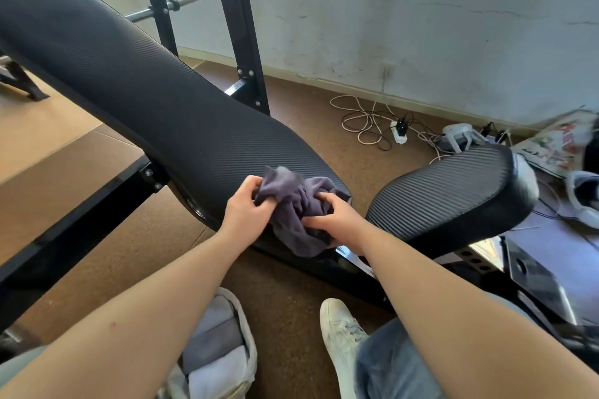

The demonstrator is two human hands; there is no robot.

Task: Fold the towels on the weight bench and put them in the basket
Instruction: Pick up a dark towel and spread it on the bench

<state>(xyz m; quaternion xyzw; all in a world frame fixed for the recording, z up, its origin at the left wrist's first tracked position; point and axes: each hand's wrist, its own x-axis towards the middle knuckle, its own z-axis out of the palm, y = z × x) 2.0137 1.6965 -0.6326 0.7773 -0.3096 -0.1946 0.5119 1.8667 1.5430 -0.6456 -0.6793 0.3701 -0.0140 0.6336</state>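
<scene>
A crumpled purple-grey towel (293,207) lies bunched at the near end of the black weight bench backrest (136,87), partly hanging over its edge. My left hand (248,209) grips the towel's left side, fingers curled into the cloth. My right hand (334,220) pinches the right part of the bundle. A pale fabric basket (244,327) stands on the floor below my left forearm, with folded grey and white towels (214,343) inside it.
The bench seat pad (453,191) sits to the right. Black rack uprights (240,26) stand behind the bench. Cables and a power strip (400,133) lie on the floor by the wall. My white shoe (340,330) is near the basket.
</scene>
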